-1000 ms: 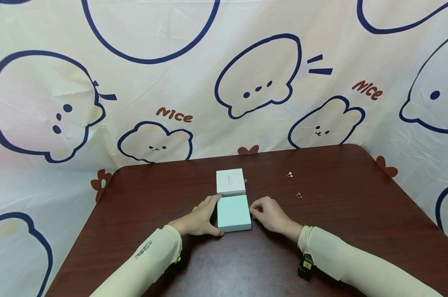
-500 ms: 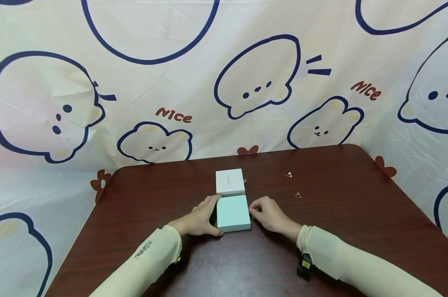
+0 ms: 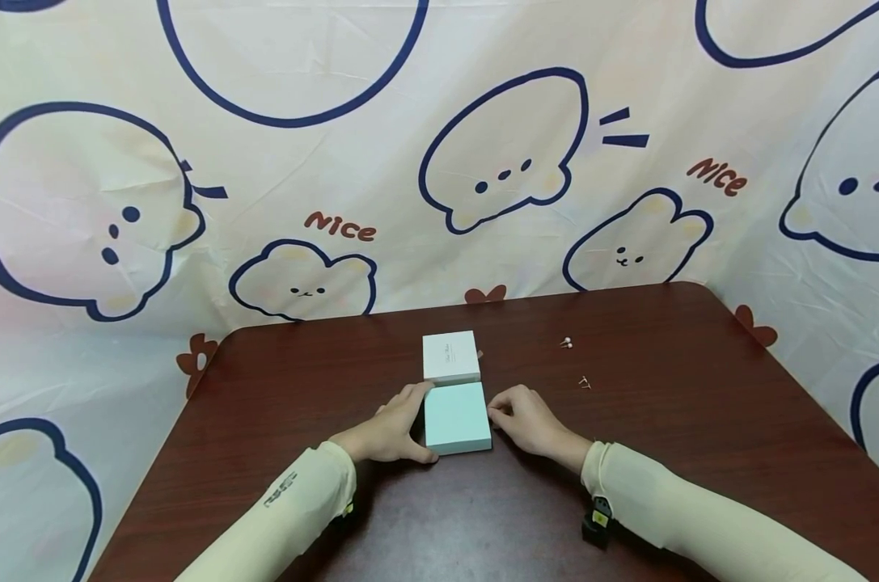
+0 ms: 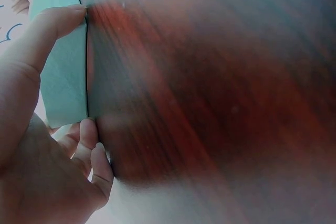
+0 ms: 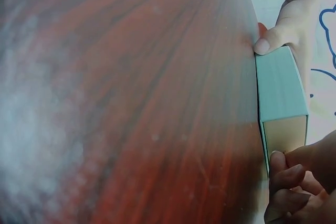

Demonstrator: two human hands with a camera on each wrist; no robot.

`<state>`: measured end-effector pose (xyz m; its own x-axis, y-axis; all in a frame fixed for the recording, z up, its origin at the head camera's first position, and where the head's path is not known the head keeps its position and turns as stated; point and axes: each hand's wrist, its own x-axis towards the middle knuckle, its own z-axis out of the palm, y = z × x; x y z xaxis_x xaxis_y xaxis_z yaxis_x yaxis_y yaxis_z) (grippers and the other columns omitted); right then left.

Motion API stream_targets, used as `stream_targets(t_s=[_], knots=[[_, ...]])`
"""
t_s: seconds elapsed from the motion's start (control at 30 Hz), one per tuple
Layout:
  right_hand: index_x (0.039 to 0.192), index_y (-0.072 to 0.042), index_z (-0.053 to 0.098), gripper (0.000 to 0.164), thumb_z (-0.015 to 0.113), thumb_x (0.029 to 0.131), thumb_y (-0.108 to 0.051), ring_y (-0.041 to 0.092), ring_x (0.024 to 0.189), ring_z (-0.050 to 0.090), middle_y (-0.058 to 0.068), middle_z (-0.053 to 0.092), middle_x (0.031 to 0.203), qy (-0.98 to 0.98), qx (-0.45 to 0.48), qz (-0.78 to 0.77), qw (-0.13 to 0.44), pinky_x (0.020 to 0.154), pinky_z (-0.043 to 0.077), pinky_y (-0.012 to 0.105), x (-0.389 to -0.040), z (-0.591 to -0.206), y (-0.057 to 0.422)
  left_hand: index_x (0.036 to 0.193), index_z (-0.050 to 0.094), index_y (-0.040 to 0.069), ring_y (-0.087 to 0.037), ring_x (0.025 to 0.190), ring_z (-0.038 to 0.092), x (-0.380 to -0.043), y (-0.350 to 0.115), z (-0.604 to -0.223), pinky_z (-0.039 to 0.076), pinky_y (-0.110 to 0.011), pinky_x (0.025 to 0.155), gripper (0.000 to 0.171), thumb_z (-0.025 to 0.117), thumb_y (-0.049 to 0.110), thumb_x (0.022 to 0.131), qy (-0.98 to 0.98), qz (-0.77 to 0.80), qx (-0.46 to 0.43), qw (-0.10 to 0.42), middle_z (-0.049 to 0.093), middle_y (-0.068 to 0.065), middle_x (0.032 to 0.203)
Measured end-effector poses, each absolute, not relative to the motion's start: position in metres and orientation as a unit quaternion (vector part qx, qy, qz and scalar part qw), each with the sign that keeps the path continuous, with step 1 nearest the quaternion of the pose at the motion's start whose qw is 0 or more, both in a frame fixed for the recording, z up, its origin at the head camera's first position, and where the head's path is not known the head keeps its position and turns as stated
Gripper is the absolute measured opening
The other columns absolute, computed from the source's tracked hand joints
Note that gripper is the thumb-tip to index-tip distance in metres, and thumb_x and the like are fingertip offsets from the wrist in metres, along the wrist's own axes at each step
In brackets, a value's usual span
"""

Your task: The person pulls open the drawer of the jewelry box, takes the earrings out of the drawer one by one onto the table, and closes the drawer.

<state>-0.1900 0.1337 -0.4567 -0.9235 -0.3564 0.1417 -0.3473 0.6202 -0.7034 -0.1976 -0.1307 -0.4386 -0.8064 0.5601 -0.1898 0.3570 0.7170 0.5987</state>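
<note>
A mint-green drawer-style box [image 3: 457,419] lies flat on the table, its tan end [image 5: 286,134] facing right. My left hand [image 3: 391,424] holds it from the left, thumb against the front side and fingers toward the back; the left wrist view shows the thumb across the green side. At the tan end, my right hand [image 3: 530,419] pinches with thumb and forefinger what looks like a small pull tab, mostly hidden by the fingertips. A white box [image 3: 450,356] with small lettering stands directly behind the green one, a brownish tab [image 3: 480,354] at its right side.
A pair of white pearl-like stud earrings [image 3: 566,343] lies on the dark wood table [image 3: 323,364] toward the back right. Nearer lies a small gold-coloured pair, apparently earrings [image 3: 585,382]. A printed cloth [image 3: 395,186] hangs behind and beside the table.
</note>
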Motion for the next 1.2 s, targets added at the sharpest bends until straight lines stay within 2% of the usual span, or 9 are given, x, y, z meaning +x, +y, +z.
stream_targets(t_s=[0.33,1.2], knots=[[0.092,-0.007,0.080,0.018,0.063,0.097,-0.005,0.009,0.079,0.064,0.006,0.077,0.091,0.901,-0.199,-0.386,0.013,0.070,0.050,0.026,-0.1890,-0.4559,0.1359,0.161,0.017,0.008,-0.037,0.149,0.030,-0.1970,-0.1295,-0.4380,0.028,-0.066,0.112,0.111,0.086,0.034,0.078,0.912,0.274,0.248,0.180,0.028,-0.018,0.161],[0.089,-0.008,0.079,0.019,0.062,0.097,-0.005,0.005,0.071,0.056,0.001,0.075,0.083,0.899,-0.208,-0.385,0.026,0.067,0.047,0.024,-0.1925,-0.4558,0.1378,0.163,0.013,0.012,-0.037,0.151,0.029,-0.1926,-0.1313,-0.4384,0.028,-0.064,0.116,0.112,0.084,0.042,0.081,0.922,0.246,0.253,0.162,0.027,-0.015,0.163]])
